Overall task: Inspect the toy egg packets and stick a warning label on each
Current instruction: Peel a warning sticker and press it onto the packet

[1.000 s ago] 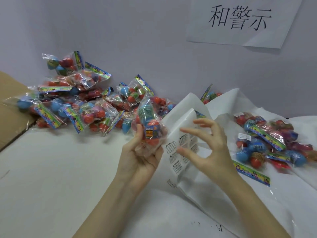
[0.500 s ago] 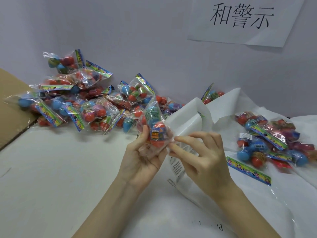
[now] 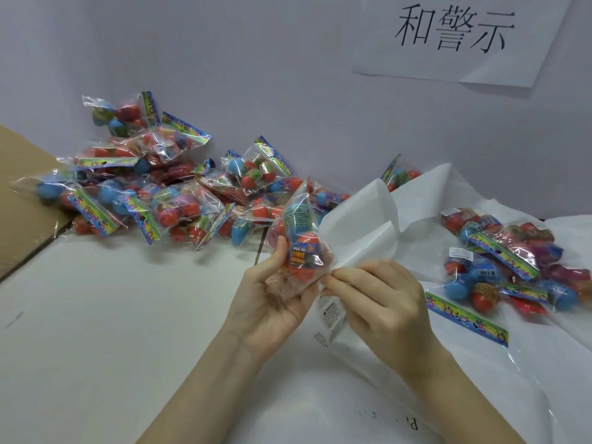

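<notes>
Clearly my left hand [image 3: 272,302] grips the toy egg packet [image 3: 299,245] upright so its face is easy to check, while my right hand [image 3: 378,302] pinches at its lower edge, I judge pressing a label on; the label sheet [image 3: 362,232] stays behind, within reach. Sheet labels read "WARNING"; the wall sign [image 3: 455,30] reads 和警示

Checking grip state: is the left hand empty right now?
No, the left hand grips a toy egg packet held upright off the table.
</notes>
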### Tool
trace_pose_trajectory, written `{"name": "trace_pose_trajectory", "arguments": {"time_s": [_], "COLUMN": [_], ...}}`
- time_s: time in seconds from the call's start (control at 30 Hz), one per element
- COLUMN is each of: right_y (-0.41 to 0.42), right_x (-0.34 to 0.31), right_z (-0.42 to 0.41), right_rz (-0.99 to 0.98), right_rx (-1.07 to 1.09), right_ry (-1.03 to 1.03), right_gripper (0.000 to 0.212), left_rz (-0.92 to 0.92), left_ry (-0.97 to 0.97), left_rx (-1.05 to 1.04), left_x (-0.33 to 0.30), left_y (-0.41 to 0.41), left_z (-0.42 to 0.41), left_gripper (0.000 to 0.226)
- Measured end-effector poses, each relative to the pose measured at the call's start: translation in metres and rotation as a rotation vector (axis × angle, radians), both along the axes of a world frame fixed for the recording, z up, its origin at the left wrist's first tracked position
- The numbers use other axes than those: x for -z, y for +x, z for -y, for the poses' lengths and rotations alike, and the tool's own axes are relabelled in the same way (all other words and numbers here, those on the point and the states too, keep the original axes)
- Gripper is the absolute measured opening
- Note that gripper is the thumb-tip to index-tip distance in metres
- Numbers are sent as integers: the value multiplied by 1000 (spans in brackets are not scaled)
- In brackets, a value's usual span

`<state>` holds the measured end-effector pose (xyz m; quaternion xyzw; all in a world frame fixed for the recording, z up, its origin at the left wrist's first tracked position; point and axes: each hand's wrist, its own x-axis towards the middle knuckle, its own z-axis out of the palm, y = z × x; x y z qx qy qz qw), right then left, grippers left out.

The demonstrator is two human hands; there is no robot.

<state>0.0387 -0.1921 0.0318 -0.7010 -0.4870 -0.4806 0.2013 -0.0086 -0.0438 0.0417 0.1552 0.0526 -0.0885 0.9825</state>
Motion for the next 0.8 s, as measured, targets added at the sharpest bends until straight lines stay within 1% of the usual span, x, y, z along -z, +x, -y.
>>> {"name": "trace_pose_trajectory", "arguments": {"time_s": [0.17,0.3,0.43,0.5,0.57,0.63,0.7,0.8], "right_y": [-2,-1,-1,-1,-1,-2,-2,-1], "right_x": [-2,-2,0,1,1,-1,-2,-3], "right_z": [1,1,-2,-3,-4,-4,-4,-5], "right_rz": [27,17,-40,-75,-102,-113,-120,-144], "right_rx": [-4,-3,-1,-2,-4,1,7,5], "right_ry": [-5,-8,0,-1,-8,-12,-12,-26], "right_gripper": [13,14,14,12,16,18,18,19], "left_rz": [-5,13,11,12,3,4,18,-2], "left_ry": [-4,-16,-13,-12,21,27,5,50], "left_rx": [4,21,-4,-9,-18,-14,-9,-59], "left_x": [0,-2,0,1,1,1,1,3], "left_y": [0,-1,-1,0,1,0,0,2], "left_z": [0,0,0,1,1,1,1,1], "left_gripper": [88,78,81,74,64,64,69,60]}}
